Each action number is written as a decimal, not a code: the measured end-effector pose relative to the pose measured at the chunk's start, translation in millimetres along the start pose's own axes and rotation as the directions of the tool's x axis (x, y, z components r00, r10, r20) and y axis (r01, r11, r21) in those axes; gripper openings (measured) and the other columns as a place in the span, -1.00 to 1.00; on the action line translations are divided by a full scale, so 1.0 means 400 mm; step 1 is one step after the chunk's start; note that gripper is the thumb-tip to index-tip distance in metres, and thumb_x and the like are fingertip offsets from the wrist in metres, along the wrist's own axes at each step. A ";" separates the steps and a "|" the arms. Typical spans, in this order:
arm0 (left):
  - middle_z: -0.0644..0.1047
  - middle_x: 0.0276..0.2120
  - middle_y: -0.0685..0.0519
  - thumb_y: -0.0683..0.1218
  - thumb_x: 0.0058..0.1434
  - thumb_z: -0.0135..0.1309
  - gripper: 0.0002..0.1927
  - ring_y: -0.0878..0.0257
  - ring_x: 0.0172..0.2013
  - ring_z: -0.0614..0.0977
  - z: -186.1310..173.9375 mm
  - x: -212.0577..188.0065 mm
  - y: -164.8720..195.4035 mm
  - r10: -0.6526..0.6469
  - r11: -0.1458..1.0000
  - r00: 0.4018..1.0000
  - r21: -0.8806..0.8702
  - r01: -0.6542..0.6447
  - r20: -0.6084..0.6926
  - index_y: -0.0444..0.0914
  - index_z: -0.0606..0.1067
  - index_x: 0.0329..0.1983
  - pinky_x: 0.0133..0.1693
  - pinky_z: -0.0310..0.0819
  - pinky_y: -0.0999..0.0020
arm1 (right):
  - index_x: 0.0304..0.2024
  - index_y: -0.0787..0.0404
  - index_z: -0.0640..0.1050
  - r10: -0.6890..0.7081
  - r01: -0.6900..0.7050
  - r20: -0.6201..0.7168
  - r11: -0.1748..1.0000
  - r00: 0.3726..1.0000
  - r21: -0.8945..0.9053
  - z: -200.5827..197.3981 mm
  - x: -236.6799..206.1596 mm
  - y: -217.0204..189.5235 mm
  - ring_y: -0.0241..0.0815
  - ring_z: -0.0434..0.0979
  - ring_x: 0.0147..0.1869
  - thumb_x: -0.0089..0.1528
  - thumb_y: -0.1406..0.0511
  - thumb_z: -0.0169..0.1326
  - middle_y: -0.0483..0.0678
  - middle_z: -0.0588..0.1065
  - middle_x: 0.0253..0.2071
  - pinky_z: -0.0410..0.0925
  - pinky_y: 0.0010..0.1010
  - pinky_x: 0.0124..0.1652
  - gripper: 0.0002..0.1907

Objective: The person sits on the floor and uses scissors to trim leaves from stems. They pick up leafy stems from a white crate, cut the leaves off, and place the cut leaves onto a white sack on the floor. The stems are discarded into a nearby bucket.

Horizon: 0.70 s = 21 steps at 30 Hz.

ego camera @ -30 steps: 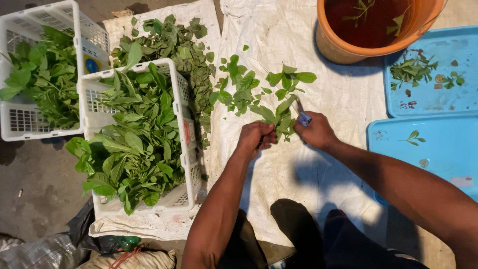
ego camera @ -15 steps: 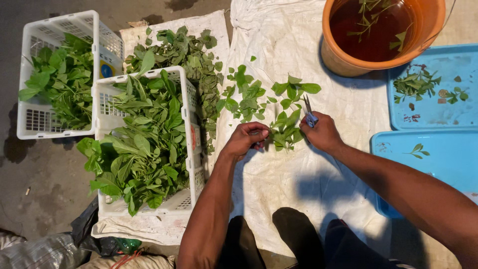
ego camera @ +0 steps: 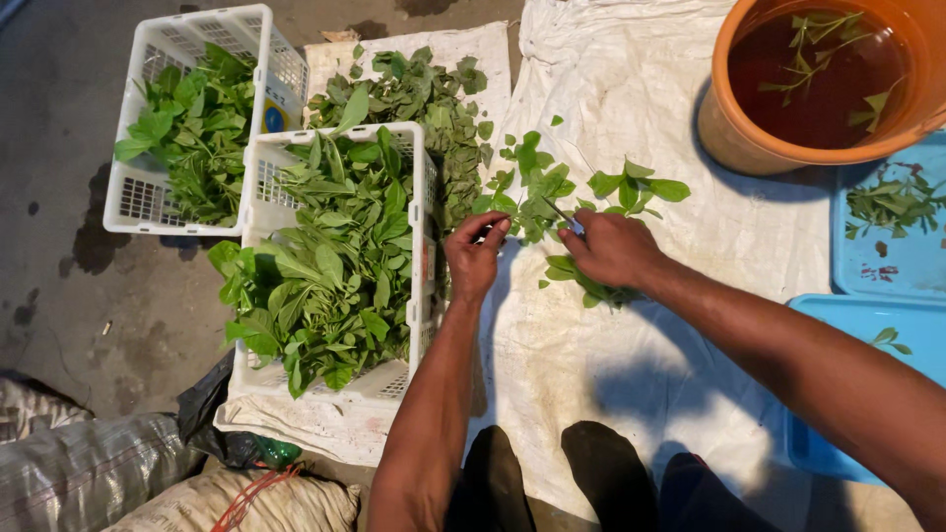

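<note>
A leafy sprig (ego camera: 537,197) is being pinched at its stem by the left hand (ego camera: 475,258) on the white cloth (ego camera: 631,345), beside the basket of leaves (ego camera: 330,261). A small blade (ego camera: 564,217) is being gripped by the right hand (ego camera: 611,248), touching the sprig.

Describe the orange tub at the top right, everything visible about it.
The orange tub is a round, smooth-walled vessel that looks like plastic, cut off by the top and right edges of the picture. It stands upright on the white cloth, its right side over a blue tray. It holds dark reddish-brown liquid with a few green sprigs floating in it. Neither hand touches it.
</note>
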<state>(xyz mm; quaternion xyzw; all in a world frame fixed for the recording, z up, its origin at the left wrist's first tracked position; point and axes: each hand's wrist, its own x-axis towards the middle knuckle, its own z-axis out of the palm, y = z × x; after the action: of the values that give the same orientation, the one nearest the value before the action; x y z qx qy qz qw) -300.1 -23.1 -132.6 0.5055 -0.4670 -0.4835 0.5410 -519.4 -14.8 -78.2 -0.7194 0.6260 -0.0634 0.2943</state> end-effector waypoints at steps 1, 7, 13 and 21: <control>0.65 -0.24 0.06 -0.22 0.24 0.26 -0.86 0.37 -0.33 0.63 -0.002 0.002 0.002 0.014 1.000 1.000 0.023 -0.014 0.005 -0.29 0.66 -0.14 -0.28 0.55 0.48 | -0.15 0.22 0.55 -0.006 0.006 0.001 1.000 1.000 -0.022 -0.011 0.010 -0.009 0.27 0.59 -0.19 0.31 0.01 -0.03 0.19 0.57 -0.32 0.40 0.12 -0.17 -0.59; 0.63 -0.25 0.03 -0.25 0.26 0.25 -0.86 0.36 -0.31 0.61 -0.025 0.004 0.001 0.051 0.997 0.999 0.064 -0.052 0.012 -0.30 0.66 -0.12 -0.25 0.53 0.48 | -0.12 0.22 0.55 -0.022 0.022 0.031 0.999 0.999 -0.025 -0.033 0.041 -0.050 0.28 0.59 -0.14 0.33 0.01 -0.05 0.21 0.59 -0.29 0.40 0.13 -0.12 -0.58; 0.65 -0.24 0.04 -0.25 0.25 0.25 -0.86 0.36 -0.33 0.63 -0.037 0.002 -0.009 0.071 0.994 0.997 0.087 -0.072 0.011 -0.28 0.67 -0.12 -0.27 0.55 0.47 | -0.15 0.22 0.57 -0.015 0.026 0.096 0.993 0.995 -0.111 -0.031 0.047 -0.058 0.20 0.62 -0.28 0.35 0.00 -0.06 0.19 0.58 -0.43 0.43 0.09 -0.15 -0.57; 0.66 -0.30 0.06 -0.13 0.31 0.21 -0.82 0.35 -0.36 0.64 -0.041 0.020 -0.023 -0.228 0.973 0.969 -0.019 0.231 0.097 -0.25 0.64 -0.05 -0.40 0.49 0.45 | -0.22 0.22 0.54 -0.154 0.150 -0.013 0.978 0.988 -0.147 -0.061 0.025 -0.030 0.20 0.60 -0.30 0.33 0.07 0.00 0.15 0.57 -0.38 0.43 0.07 -0.22 -0.65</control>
<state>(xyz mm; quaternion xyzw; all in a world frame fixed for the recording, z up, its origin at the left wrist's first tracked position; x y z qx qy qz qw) -283.6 -29.6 -142.6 0.5246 -0.4231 -0.5731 0.4662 -518.0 -32.1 -54.9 -0.7838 0.5758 -0.0487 0.2276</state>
